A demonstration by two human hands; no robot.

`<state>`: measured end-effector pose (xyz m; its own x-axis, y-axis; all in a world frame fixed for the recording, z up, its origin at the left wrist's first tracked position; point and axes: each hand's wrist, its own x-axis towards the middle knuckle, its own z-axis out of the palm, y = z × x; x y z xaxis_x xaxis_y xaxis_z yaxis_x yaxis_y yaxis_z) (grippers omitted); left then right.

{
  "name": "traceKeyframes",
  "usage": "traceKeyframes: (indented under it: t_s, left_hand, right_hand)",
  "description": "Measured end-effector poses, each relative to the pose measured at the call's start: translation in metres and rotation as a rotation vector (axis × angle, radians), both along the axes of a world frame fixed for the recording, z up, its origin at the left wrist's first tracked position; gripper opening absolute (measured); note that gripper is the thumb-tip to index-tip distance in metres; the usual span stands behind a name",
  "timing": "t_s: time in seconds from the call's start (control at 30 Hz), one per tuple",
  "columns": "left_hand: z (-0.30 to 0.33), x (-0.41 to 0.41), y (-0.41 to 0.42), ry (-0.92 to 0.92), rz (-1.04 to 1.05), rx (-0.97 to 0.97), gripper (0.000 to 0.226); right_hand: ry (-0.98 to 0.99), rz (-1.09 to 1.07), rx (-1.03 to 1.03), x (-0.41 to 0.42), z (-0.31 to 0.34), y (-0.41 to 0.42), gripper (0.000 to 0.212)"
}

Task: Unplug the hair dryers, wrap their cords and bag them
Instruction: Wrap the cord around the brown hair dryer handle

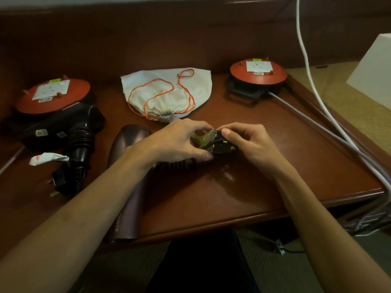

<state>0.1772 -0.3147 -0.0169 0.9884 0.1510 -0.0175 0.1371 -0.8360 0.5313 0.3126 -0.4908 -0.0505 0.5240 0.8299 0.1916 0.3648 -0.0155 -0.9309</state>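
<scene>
A maroon hair dryer [129, 144] lies along the table, partly hidden under my left forearm. Its black plug [220, 144] with brass pins and wound cord sits between both hands; my left hand [175, 142] and my right hand [247, 142] both grip it, with a yellowish band around it. A black hair dryer [69, 127] lies at the left, its coiled cord and plug [60, 179] unplugged on the table. A white drawstring bag [167, 92] with orange cord lies behind my hands.
Two red cable reels with sockets stand at the back left [53, 96] and back right [258, 70]. Grey and white cables [338, 132] run along the table's right edge. A white paper tag [47, 159] lies by the black dryer. A white lampshade [374, 70] stands far right.
</scene>
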Motion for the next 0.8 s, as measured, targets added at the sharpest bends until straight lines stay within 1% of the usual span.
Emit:
traceKeyframes:
  t_s: [0.03, 0.13, 0.17, 0.2, 0.33, 0.4, 0.5, 0.63, 0.8]
  left_hand:
    - [-0.001, 0.0, 0.001, 0.003, -0.005, -0.013, 0.061]
    - [-0.002, 0.001, 0.002, 0.024, -0.014, -0.051, 0.06]
    - [-0.001, 0.002, 0.002, 0.037, -0.022, -0.065, 0.059]
    - [0.0, 0.003, 0.002, 0.044, -0.031, -0.076, 0.058]
    - [0.001, 0.003, 0.003, 0.054, -0.02, -0.077, 0.06]
    - [0.001, 0.003, 0.003, 0.056, -0.007, -0.077, 0.063]
    - [0.001, 0.005, 0.004, 0.067, -0.006, -0.069, 0.063]
    - [0.001, 0.005, 0.003, 0.035, 0.004, -0.064, 0.06]
    - [-0.001, 0.007, 0.004, 0.043, 0.002, -0.058, 0.061]
  right_hand:
    - [-0.088, 0.056, -0.047, 0.002, 0.001, -0.007, 0.024]
    - [-0.29, 0.202, -0.242, 0.006, 0.003, -0.022, 0.06]
    - [-0.333, 0.214, -0.267, 0.006, 0.002, -0.024, 0.067]
    - [-0.379, 0.197, -0.254, 0.004, 0.0, -0.024, 0.069]
    - [-0.653, 0.041, -0.123, -0.004, -0.008, -0.009, 0.071]
    - [-0.711, 0.026, -0.071, -0.005, -0.01, -0.004, 0.067]
    - [-0.737, -0.001, -0.019, -0.004, -0.011, -0.001, 0.057]
    - [-0.778, -0.06, 0.01, -0.008, -0.016, 0.001, 0.054]
    - [-0.699, -0.073, 0.03, -0.008, -0.018, 0.004, 0.05]
